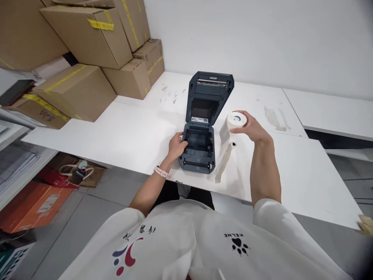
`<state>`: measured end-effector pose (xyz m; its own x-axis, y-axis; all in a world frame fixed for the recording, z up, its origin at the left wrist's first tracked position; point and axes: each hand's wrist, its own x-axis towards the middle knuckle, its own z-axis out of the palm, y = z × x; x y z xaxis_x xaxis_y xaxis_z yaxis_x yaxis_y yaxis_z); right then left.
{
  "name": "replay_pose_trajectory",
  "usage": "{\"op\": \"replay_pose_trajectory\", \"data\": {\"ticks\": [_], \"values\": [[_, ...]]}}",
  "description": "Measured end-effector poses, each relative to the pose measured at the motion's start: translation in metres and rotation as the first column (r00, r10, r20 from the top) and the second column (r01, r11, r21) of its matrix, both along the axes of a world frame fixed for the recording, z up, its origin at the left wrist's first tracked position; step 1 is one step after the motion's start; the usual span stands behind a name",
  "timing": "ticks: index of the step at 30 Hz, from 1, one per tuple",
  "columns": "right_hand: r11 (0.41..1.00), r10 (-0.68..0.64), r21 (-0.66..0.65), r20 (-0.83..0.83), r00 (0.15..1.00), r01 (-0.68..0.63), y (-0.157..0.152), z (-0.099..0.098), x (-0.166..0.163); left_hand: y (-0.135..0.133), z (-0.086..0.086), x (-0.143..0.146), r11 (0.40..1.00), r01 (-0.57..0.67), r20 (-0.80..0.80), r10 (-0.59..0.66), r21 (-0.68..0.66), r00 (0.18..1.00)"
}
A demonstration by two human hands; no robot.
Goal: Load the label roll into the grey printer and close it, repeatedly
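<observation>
A dark grey label printer (199, 149) stands on the white table with its lid (210, 93) raised, so its hollow inside shows. My left hand (176, 146) grips the printer's left side, thumb over the rim. To the right of the printer, my right hand (251, 126) is closed around a white label roll (235, 119) with a blue-green core ring. A loose strip of paper hangs from this roll. Just in front of it lies a small, nearly used-up paper roll (224, 163) with a dark core, its strip trailing toward the table's front edge.
Cardboard boxes (125, 77) with yellow tape are stacked at the back left. Torn paper residue (275, 118) sticks to the white table (140, 128) on the right. An orange box (35, 204) and a paper bag (97, 175) sit on the floor at left.
</observation>
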<state>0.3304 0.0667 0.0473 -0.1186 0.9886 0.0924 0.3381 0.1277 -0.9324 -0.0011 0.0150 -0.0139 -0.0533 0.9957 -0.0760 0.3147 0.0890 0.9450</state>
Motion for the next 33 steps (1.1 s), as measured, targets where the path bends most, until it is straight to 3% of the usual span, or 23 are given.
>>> {"op": "replay_pose_trajectory", "data": {"ticks": [4,7,10,14,17,19,21,23,25,27,29,31,33], "values": [[0.994,-0.066,-0.09,-0.045,0.997,0.062,0.035,-0.042,0.006,0.001,-0.001,0.0,1.0,-0.013,0.019,0.012,0.006,1.0],[0.989,-0.084,-0.125,-0.05,0.995,0.077,0.044,-0.067,0.008,0.001,-0.002,0.0,1.0,-0.02,0.019,0.02,0.008,1.0],[0.988,-0.119,-0.118,-0.122,0.985,0.104,0.027,-0.082,0.017,0.001,-0.002,0.0,1.0,-0.021,0.029,0.021,0.008,0.999],[0.992,-0.125,-0.065,-0.291,0.948,0.111,-0.028,-0.093,0.03,0.001,-0.002,0.002,0.999,-0.048,0.08,0.048,-0.002,0.996],[0.993,-0.032,-0.121,-0.199,0.98,0.008,-0.062,-0.097,0.024,0.0,-0.001,0.004,0.997,-0.072,0.111,0.074,-0.024,0.991],[0.981,-0.001,-0.192,-0.101,0.995,-0.018,-0.073,-0.095,0.013,0.0,0.0,0.005,0.996,-0.082,0.118,0.085,-0.026,0.989],[0.979,0.006,-0.202,-0.125,0.992,-0.031,-0.076,-0.087,0.0,-0.001,-0.001,0.006,0.996,-0.088,0.127,0.09,-0.021,0.988],[0.99,0.063,-0.108,-0.245,0.967,-0.092,-0.075,-0.069,-0.011,-0.001,-0.003,0.006,0.996,-0.088,0.139,0.089,-0.018,0.986],[0.977,0.209,0.033,-0.286,0.935,-0.209,-0.071,-0.042,-0.023,0.0,-0.006,0.005,0.996,-0.086,0.146,0.088,-0.02,0.985],[0.936,0.349,0.097,-0.137,0.927,-0.338,-0.063,-0.013,-0.043,0.001,-0.009,0.004,0.996,-0.083,0.154,0.085,-0.015,0.984],[0.905,0.401,0.07,0.192,0.896,-0.42,-0.052,0.009,-0.073,0.001,-0.011,0.004,0.996,-0.084,0.159,0.085,-0.012,0.984],[0.913,0.306,0.04,0.594,0.744,-0.407,-0.04,0.017,-0.11,0.002,-0.011,0.004,0.996,-0.086,0.159,0.088,-0.023,0.983],[0.933,0.156,0.049,0.838,0.524,-0.356,-0.029,0.011,-0.144,0.001,-0.011,0.005,0.995,-0.091,0.158,0.095,-0.036,0.983]]}}
